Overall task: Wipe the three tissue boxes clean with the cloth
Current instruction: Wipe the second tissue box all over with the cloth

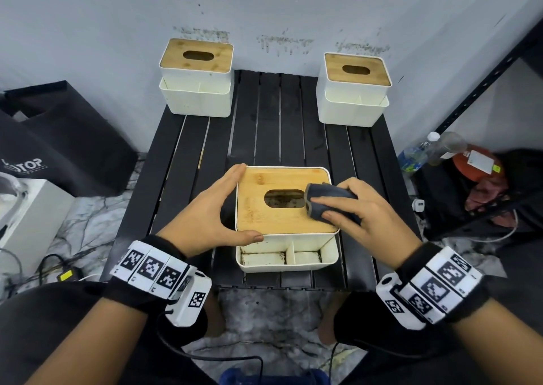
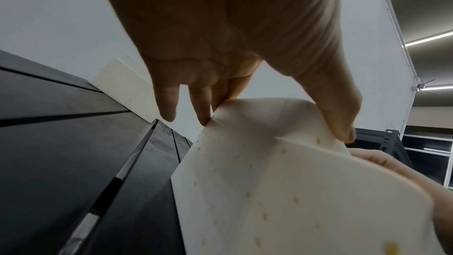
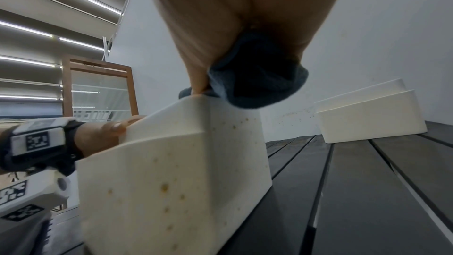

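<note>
Three white tissue boxes with wooden slotted lids stand on a black slatted table [image 1: 279,126]. The near tissue box [image 1: 286,217] [image 2: 282,181] [image 3: 176,172] has brown specks on its sides. My left hand [image 1: 217,208] grips its left side, fingers at the far corner and thumb on the front edge. My right hand [image 1: 352,208] holds a folded dark grey cloth [image 1: 326,199] [image 3: 257,77] pressed on the lid, just right of the slot. The far left box [image 1: 195,76] [image 2: 127,88] and far right box [image 1: 354,87] [image 3: 367,115] stand against the wall, untouched.
A stained wall runs close behind the table. A black bag [image 1: 58,137] and a white appliance [image 1: 29,217] sit on the floor at left. Bottles [image 1: 423,152] and a black metal shelf [image 1: 484,90] stand at right. Cables lie on the floor.
</note>
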